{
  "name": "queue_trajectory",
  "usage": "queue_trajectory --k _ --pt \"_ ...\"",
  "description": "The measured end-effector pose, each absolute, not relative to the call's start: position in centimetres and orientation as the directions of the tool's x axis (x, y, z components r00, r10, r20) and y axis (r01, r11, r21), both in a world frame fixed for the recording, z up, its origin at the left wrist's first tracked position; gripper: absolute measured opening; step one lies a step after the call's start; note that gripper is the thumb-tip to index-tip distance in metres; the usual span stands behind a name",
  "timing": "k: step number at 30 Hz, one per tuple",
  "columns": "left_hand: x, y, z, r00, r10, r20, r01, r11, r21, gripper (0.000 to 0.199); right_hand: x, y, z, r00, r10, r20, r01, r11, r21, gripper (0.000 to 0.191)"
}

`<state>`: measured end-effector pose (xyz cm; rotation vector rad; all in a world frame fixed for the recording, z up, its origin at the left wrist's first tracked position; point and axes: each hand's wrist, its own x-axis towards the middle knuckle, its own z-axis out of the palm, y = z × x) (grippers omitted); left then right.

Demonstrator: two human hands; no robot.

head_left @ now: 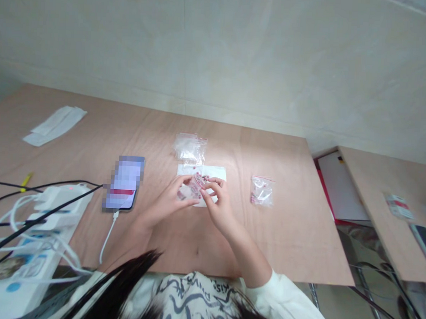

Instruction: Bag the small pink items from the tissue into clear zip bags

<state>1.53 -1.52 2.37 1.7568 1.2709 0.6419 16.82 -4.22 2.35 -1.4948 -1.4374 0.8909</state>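
A small clear zip bag (193,188) with a reddish seal strip is held between my two hands, over a white sheet of paper (217,171). My left hand (174,198) grips the bag from the left, thumb towards me and fingers on the far side. On the bag's upper right, my right hand (216,198) has its fingers closed at the edge. Small dark red pieces (205,178) lie on the paper just beyond the fingers; they are too small to name. Several more clear zip bags (191,148) lie overlapped beyond the paper.
Another clear bag (262,190) with small reddish contents lies to the right. At the left are a phone (124,183) on a white cable, a power strip (52,222) with tangled cords, and a white face mask (56,125). A wall rises behind the table (287,244).
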Motion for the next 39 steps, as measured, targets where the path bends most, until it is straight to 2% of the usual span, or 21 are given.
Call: queue_trajectory --k 3,7,11,18,21,26,39 --pt "0.9 -1.2 3.2 0.372 0.918 -0.139 0.307 0.02 0.952 0.029 17.6 -4.0 3.1 0.051 0.998 0.022 0.274 0.008 -0.962 0.01" --pt "1.0 -0.6 4.0 0.36 0.921 -0.148 0.223 0.07 0.972 0.02 18.0 -3.8 3.9 0.13 0.991 -0.013 0.142 -0.032 -0.989 0.013" --pt "1.1 -0.4 4.8 0.367 0.914 -0.171 0.228 0.09 0.969 0.02 18.4 -3.5 4.0 0.126 0.989 -0.079 0.193 -0.102 -0.976 0.014" --pt "1.0 0.1 5.4 0.38 0.904 -0.196 0.284 0.087 0.955 0.023 18.7 -3.0 4.4 0.121 0.992 -0.038 0.355 -0.079 -0.932 0.013" --pt "1.2 0.2 5.3 0.355 0.916 -0.186 0.273 0.089 0.958 0.021 18.7 -2.9 4.7 0.117 0.989 -0.095 0.31 -0.127 -0.942 0.013" --pt "1.6 0.1 5.0 0.349 0.921 -0.172 0.243 0.088 0.966 0.02 18.4 -2.8 4.7 0.002 0.982 -0.191 0.11 -0.19 -0.976 0.018" --pt "2.0 -0.1 5.2 0.428 0.887 -0.171 0.227 0.078 0.971 0.02 17.9 -2.7 4.6 0.058 0.971 -0.232 0.039 -0.234 -0.971 0.019"
